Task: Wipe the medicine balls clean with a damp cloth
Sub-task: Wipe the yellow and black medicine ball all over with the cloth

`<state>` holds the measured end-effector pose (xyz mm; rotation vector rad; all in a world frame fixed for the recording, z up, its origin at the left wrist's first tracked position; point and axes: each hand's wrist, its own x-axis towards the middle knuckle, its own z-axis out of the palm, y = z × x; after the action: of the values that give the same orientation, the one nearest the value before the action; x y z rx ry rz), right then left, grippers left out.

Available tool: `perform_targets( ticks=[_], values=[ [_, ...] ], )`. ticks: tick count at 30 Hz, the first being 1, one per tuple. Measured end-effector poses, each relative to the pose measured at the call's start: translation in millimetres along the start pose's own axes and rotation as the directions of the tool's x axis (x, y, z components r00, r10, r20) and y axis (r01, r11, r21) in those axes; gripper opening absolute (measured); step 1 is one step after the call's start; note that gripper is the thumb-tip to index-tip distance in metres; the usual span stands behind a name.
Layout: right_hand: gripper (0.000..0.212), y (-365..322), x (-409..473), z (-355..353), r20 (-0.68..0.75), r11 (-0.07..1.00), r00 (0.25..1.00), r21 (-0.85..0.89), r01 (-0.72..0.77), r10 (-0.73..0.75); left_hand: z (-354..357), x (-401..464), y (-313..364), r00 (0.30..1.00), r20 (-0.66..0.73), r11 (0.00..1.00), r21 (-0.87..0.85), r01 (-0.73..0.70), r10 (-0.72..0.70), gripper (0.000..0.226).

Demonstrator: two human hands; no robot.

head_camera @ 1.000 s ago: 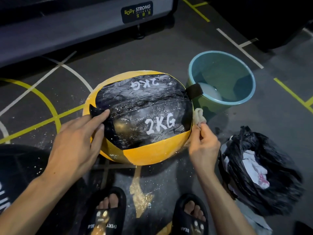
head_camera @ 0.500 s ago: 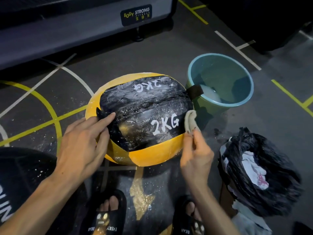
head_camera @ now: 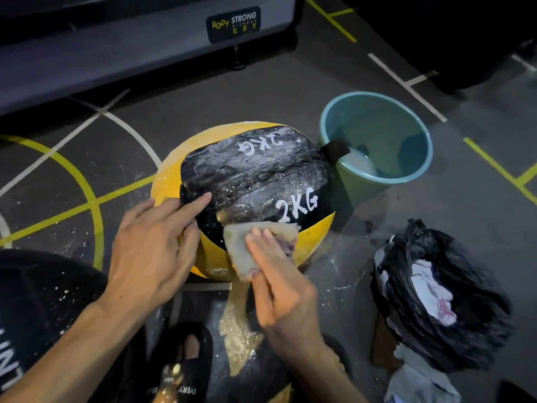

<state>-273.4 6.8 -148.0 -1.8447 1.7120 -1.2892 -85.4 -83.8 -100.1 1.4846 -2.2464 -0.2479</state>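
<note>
A yellow and black medicine ball marked "2KG" sits on the gym floor in front of me. White smears streak its black panel. My left hand rests flat against the ball's left side, fingers straight. My right hand presses a pale damp cloth against the ball's lower front, with straight fingers laid over the cloth. The hand is blurred with motion.
A teal bucket with water stands right behind the ball. A black rubbish bag with white rags lies at the right. A dark machine base runs along the top. My sandalled feet are below the ball.
My right hand has swept the cloth from the ball's right edge down and left across its lower front. The left hand has stayed on the ball's left side.
</note>
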Motion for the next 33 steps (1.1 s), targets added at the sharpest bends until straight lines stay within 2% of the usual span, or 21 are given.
perform_targets(
  ticks=[2,5,7,8,10,12,13,14,16,18,19,20,22,25,26,27,28,30,31,32,33],
  values=[
    [0.036,12,5,-4,0.003,0.995,0.998,-0.075,0.07,-0.069,0,-3,-1,1.0,0.008,1.0,0.019,0.018,-0.018,0.051],
    [0.039,39,27,-28,-0.224,0.984,0.962,-0.054,-0.171,0.155,2,-4,-2,0.999,0.011,0.999,0.033,0.04,-0.04,0.051],
    [0.042,39,28,-32,-0.265,0.97,0.939,-0.042,-0.237,0.218,3,-5,1,0.999,0.004,0.999,0.016,0.052,-0.052,0.05],
    [0.043,34,24,-27,-0.243,0.981,0.954,-0.039,-0.188,0.173,4,-4,2,0.999,0.005,0.999,0.012,0.053,-0.053,0.049],
    [0.039,22,12,-10,-0.117,0.998,0.993,-0.059,0.016,-0.023,4,-2,1,0.998,0.005,0.998,0.026,0.058,-0.058,0.048],
    [0.038,16,1,-2,0.025,0.973,0.982,-0.127,0.191,-0.189,4,-2,-1,0.997,-0.014,0.996,0.048,0.073,-0.073,0.047],
    [0.04,21,2,-4,0.048,0.968,0.978,-0.137,0.208,-0.203,4,-3,-2,0.997,-0.028,0.996,0.055,0.075,-0.074,0.046],
    [0.041,27,7,-10,0.032,0.976,0.985,-0.131,0.174,-0.171,4,-4,-3,0.996,-0.041,0.995,0.061,0.078,-0.075,0.046],
    [0.039,40,22,-27,-0.103,0.995,0.994,-0.09,-0.044,0.035,5,-5,-5,0.994,-0.046,0.992,0.075,0.103,-0.1,0.045],
    [0.038,57,45,-45,-0.199,0.938,0.919,0.007,-0.345,0.34,5,-9,-7,0.99,-0.04,0.988,0.077,0.135,-0.132,0.044],
    [0.036,62,55,-49,-0.206,0.892,0.87,0.025,-0.452,0.447,5,-10,-7,0.989,-0.04,0.987,0.078,0.142,-0.139,0.043],
    [0.034,63,61,-49,-0.211,0.874,0.853,0.013,-0.486,0.478,5,-11,-6,0.989,-0.04,0.986,0.082,0.144,-0.141,0.043],
    [0.033,46,65,-38,-0.193,0.918,0.9,0.016,-0.395,0.391,6,-10,-7,0.988,-0.046,0.984,0.094,0.151,-0.147,0.042],
    [0.039,15,55,-15,-0.018,0.996,0.999,-0.08,-0.038,0.036,6,-10,-11,0.979,-0.093,0.979,0.077,0.191,-0.184,0.04],
    [0.041,17,54,-14,0.051,0.987,0.993,-0.118,0.107,-0.102,6,-12,-14,0.973,-0.112,0.975,0.067,0.211,-0.203,0.038],
    [0.042,25,58,-16,0.084,0.974,0.981,-0.132,0.184,-0.174,5,-13,-17,0.968,-0.124,0.972,0.063,0.228,-0.219,0.037],
    [0.042,34,67,-22,0.069,0.977,0.985,-0.136,0.166,-0.158,5,-15,-19,0.964,-0.134,0.968,0.064,0.242,-0.232,0.037],
    [0.031,45,90,-33,-0.063,0.98,0.993,-0.167,-0.104,0.095,6,-16,-22,0.956,-0.155,0.963,0.061,0.262,-0.25,0.035],
    [0.021,50,102,-37,-0.12,0.957,0.966,-0.151,-0.248,0.231,6,-16,-21,0.953,-0.166,0.962,0.052,0.266,-0.255,0.034],
    [0.021,52,113,-38,-0.163,0.93,0.933,-0.13,-0.344,0.322,7,-15,-18,0.949,-0.179,0.962,0.041,0.269,-0.258,0.033],
    [0.026,51,118,-35,-0.182,0.919,0.917,-0.114,-0.378,0.355,7,-15,-16,0.947,-0.19,0.962,0.031,0.271,-0.26,0.032]
  ],
)
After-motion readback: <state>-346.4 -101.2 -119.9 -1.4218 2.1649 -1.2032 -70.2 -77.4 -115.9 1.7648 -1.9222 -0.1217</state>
